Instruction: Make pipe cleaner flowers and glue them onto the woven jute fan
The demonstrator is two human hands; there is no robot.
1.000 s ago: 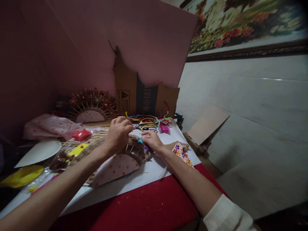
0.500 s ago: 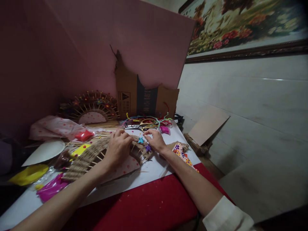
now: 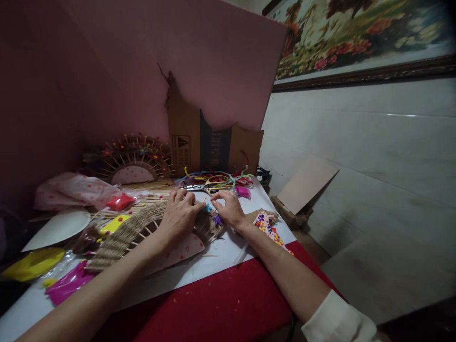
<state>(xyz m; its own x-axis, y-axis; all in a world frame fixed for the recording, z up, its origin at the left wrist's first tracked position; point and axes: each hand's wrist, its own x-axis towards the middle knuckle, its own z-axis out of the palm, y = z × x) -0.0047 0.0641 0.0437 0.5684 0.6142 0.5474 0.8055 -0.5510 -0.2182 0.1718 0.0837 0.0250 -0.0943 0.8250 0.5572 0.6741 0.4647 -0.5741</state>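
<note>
A half-round woven craft piece of jute cord and wooden sticks lies on the white sheet. My left hand rests on its top arc with fingers curled, the fingertips pinching near a small blue star-shaped bit on a stick. My right hand is just to the right, its fingers bent and pinching at the same spot. A purple flower-shaped bit sits on the rim below my right hand.
A second, decorated half-round piece stands at the back by a pink board. Scissors and coloured pipe cleaners lie behind my hands. Clay packets in red, yellow and magenta lie left. A red cloth covers the near edge.
My left hand has lowered from pinching in the air onto the woven arc. Both hands have closed in on the blue bit. The view has shifted slightly.
</note>
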